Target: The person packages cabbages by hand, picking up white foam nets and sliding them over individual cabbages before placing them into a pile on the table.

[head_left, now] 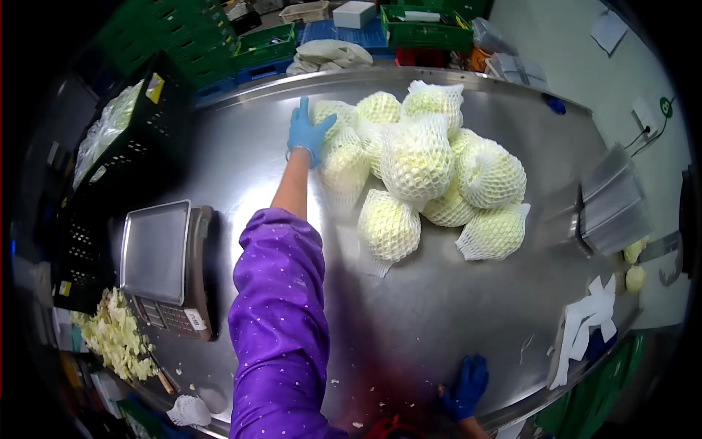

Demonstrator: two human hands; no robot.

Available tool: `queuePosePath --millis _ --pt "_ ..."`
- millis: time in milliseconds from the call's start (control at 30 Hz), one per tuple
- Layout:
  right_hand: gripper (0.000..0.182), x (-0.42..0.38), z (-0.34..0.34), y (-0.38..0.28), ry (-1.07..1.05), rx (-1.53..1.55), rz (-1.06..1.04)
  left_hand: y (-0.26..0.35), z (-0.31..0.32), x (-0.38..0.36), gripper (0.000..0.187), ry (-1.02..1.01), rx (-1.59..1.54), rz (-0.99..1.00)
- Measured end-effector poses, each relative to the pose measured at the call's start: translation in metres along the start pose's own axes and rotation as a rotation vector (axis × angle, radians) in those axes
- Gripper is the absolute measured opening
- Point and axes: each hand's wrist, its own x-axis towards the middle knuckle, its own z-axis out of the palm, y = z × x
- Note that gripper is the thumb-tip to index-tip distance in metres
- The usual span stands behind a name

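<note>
My left hand [310, 133], in a light blue glove, reaches to the far left side of a heap of pale green, cabbage-like heads [417, 157] wrapped in white foam netting. Its fingers are spread, and the thumb side overlaps the leftmost netted head [335, 117]. Near the table's front edge is my right hand [466, 388] in a dark blue glove, fingers extended, with nothing visible in it. Between the two hands, a netted head [390, 225] lies at the front of the heap, its loose net end toward me.
A scale [157, 249] stands on the left of the steel table [439, 314], beside black crates [131, 139]. Leaf trimmings [113, 336] and a wooden-handled tool [165, 380] lie at front left. White foam nets [589, 322] and metal containers [618, 201] are on the right.
</note>
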Motion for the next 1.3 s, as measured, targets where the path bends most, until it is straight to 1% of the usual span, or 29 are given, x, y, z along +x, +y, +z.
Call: queuePosePath --millis 33,67,100,133,167,200,233,267,300,333,367,433,500,567,600,667,700,733,800,867,933,967,1033,1067,1100,1133,1233,1267,1300 --pt "0.087 0.000 0.000 -0.001 0.011 -0.004 -0.005 0.012 -0.012 -0.009 0.078 0.087 0.148 0.042" --pt "0.086 -0.001 -0.003 -0.004 0.018 -0.002 0.005 0.013 -0.021 -0.023 0.077 0.159 0.139 0.123" --pt "0.086 -0.001 -0.007 -0.008 0.025 0.003 0.010 0.021 -0.035 -0.047 0.073 0.153 0.070 0.164" --pt "0.085 -0.002 -0.010 -0.010 0.032 0.010 0.006 0.034 -0.050 -0.081 0.069 0.080 -0.053 0.101" --pt "0.086 -0.002 -0.010 -0.007 0.074 0.030 -0.037 0.030 -0.067 -0.119 0.066 -0.009 0.019 0.102" --pt "0.086 -0.003 -0.007 -0.003 0.113 0.054 -0.088 0.010 -0.079 -0.165 0.062 -0.051 0.193 -0.025" --pt "0.086 -0.006 -0.003 -0.001 0.147 0.081 -0.142 0.026 -0.108 -0.220 0.058 -0.167 0.188 -0.121" --pt "0.087 -0.009 0.002 -0.002 0.183 0.057 -0.119 0.037 -0.134 -0.274 0.056 -0.219 0.093 -0.213" --pt "0.085 -0.010 -0.003 -0.008 0.201 0.064 -0.112 0.060 -0.164 -0.325 0.056 -0.274 0.173 -0.368" --pt "0.084 -0.015 -0.010 -0.015 0.217 0.068 -0.108 0.068 -0.188 -0.378 0.053 -0.252 0.214 -0.486" --pt "0.083 -0.017 -0.015 -0.018 0.227 0.066 -0.106 0.056 -0.209 -0.436 0.044 -0.184 0.137 -0.470" --pt "0.081 -0.017 -0.004 -0.010 0.215 0.039 -0.089 0.075 -0.254 -0.540 0.033 0.065 -0.092 -0.580" --pt "0.079 -0.017 -0.002 0.001 0.197 0.003 -0.111 0.088 -0.299 -0.625 0.027 0.273 0.014 -0.667" --pt "0.071 -0.005 0.001 0.009 0.226 0.235 -0.383 0.082 -0.337 -0.696 0.022 0.565 0.053 -0.688" --pt "0.068 0.003 0.006 0.008 0.227 0.362 -0.501 0.097 -0.351 -0.710 0.021 0.678 -0.008 -0.662" --pt "0.048 0.024 0.013 -0.014 0.077 0.668 -0.635 0.114 -0.381 -0.720 0.020 0.848 -0.153 -0.612" --pt "0.037 0.026 0.001 -0.036 -0.060 0.823 -0.607 0.113 -0.389 -0.721 0.020 0.902 -0.245 -0.594" --pt "0.029 0.024 -0.011 -0.068 -0.190 0.974 -0.562 0.102 -0.396 -0.724 0.020 0.899 -0.290 -0.588" --pt "0.022 0.001 -0.047 -0.134 -0.253 1.027 -0.608 0.076 -0.405 -0.720 0.019 0.864 -0.355 -0.558" --pt "0.021 -0.030 -0.055 -0.185 -0.321 1.112 -0.587 0.065 -0.418 -0.710 0.018 0.769 -0.386 -0.529" --pt "0.023 -0.065 -0.039 -0.235 -0.405 1.205 -0.558 0.047 -0.440 -0.707 0.018 0.680 -0.426 -0.471" --pt "0.024 -0.082 -0.026 -0.265 -0.483 1.236 -0.496 0.032 -0.457 -0.710 0.018 0.639 -0.499 -0.525" --pt "0.026 -0.118 0.005 -0.325 -0.635 1.295 -0.354 0.013 -0.499 -0.719 0.018 0.617 -0.490 -0.448" --pt "0.026 -0.130 0.015 -0.353 -0.650 1.243 -0.429 0.007 -0.524 -0.728 0.018 0.623 -0.413 -0.471" --pt "0.026 -0.136 0.024 -0.394 -0.675 1.191 -0.510 0.018 -0.554 -0.731 0.020 0.658 -0.476 -0.466" --pt "0.027 -0.139 0.034 -0.433 -0.697 1.194 -0.564 0.026 -0.582 -0.738 0.020 0.694 -0.467 -0.442" --pt "0.028 -0.153 0.055 -0.552 -0.741 1.160 -0.539 0.034 -0.655 -0.774 0.021 0.830 -0.388 -0.402" --pt "0.026 -0.151 0.078 -0.587 -0.760 1.236 -0.622 0.026 -0.672 -0.791 0.022 0.887 -0.339 -0.405" --pt "0.024 -0.138 0.131 -0.622 -0.748 1.391 -0.758 0.015 -0.684 -0.807 0.023 0.939 -0.303 -0.406"
